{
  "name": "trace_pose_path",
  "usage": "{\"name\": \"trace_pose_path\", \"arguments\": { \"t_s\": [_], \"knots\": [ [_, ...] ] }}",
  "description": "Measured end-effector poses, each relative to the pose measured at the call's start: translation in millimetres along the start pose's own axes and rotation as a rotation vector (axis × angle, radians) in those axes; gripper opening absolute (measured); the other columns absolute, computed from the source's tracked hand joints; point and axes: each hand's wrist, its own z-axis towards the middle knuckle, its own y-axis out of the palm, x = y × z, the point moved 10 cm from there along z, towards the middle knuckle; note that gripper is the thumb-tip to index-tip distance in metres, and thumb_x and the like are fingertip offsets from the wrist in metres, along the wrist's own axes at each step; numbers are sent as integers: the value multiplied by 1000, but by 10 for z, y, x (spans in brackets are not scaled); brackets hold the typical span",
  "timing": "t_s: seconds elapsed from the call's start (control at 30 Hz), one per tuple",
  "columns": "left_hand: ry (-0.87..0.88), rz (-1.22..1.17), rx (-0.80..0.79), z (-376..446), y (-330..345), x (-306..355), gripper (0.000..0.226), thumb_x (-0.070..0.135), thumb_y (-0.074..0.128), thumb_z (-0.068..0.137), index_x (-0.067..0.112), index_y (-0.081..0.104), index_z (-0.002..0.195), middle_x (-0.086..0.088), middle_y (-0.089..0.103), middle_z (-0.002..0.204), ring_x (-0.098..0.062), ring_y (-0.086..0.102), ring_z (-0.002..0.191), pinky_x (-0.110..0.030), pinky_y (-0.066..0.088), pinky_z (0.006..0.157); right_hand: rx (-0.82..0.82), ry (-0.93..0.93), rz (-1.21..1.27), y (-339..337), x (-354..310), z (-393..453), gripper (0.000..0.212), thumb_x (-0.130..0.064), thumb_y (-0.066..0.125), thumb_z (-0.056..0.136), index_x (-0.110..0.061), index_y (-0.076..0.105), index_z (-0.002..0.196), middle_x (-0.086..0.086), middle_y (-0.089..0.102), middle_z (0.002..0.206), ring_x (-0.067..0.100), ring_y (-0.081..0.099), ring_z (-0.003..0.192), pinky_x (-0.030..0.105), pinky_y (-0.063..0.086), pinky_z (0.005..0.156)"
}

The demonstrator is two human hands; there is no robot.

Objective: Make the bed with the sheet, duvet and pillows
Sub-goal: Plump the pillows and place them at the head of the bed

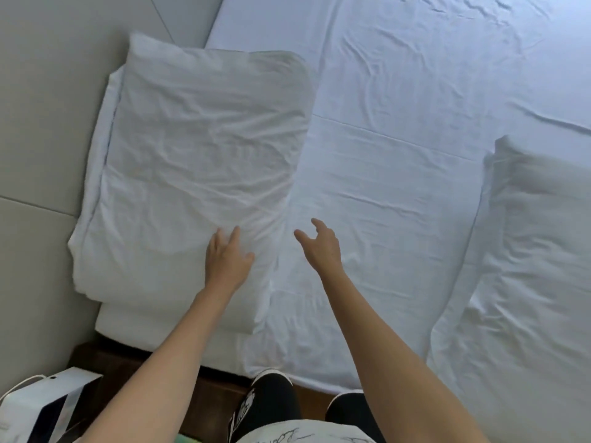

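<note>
The left hand (227,263) lies flat on the near end of a white pillow (204,161), fingers spread, its grip wide and holding nothing; the pillow runs away from that hand, along the grey wall (48,123); the right hand (321,246) hovers just beside the pillow's edge, over the white sheet (399,155), its grip wide too; a second pillow (527,251) lies well off to the right of that hand, on the sheet.
</note>
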Motion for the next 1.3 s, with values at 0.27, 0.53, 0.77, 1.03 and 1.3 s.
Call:
{"name": "trace_pose_path", "arguments": {
  "t_s": [0.27, 0.53, 0.77, 1.03, 1.3],
  "knots": [
    [203, -2, -157, -966, 1378, 1927, 67, 37, 53, 94, 18, 22, 151, -13, 16, 157, -27, 12, 145, -39, 20, 116, 215, -72, -189, -1986, 1281, -380, 57, -35, 57, 93, -15, 40, 143, 9, 41, 145, 25, 30, 137, 35, 31, 107],
    [405, -3, -381, -1873, 2835, 4036, 72, 47, 52, 92, 24, 18, 151, -7, 18, 157, -24, 17, 145, -41, 26, 112, 586, 9, -339, -4616, 3303, -896, 53, -24, 68, 86, -3, 53, 132, 25, 47, 137, 40, 40, 128, 41, 30, 109],
    [223, -276, -511, -2031, 3572, 4701, 114, 65, 69, 67, 32, -1, 151, -1, 40, 148, -26, 44, 130, -40, 39, 103, 540, 436, 239, -5500, 4991, -1268, 123, -62, 68, 58, -14, 7, 153, 10, 26, 155, 25, 30, 140, 37, 26, 113],
    [130, -678, -482, -2031, 3315, 4947, 58, 29, 67, 57, 21, 52, 113, 5, 64, 101, -16, 64, 92, -34, 55, 82, 524, 301, 699, -5531, 4683, -974, 54, -27, 78, 72, -6, 60, 119, 14, 68, 111, 26, 68, 89, 39, 57, 80],
    [217, -962, -321, -1848, 1819, 4582, 43, -7, 63, 66, 21, 62, 99, 4, 70, 93, -14, 68, 82, -30, 57, 70, 454, 13, 813, -5177, 3179, -1273, 32, 1, 60, 81, 0, 64, 112, 7, 73, 87, 23, 71, 75, 30, 57, 62]
  ]
}}
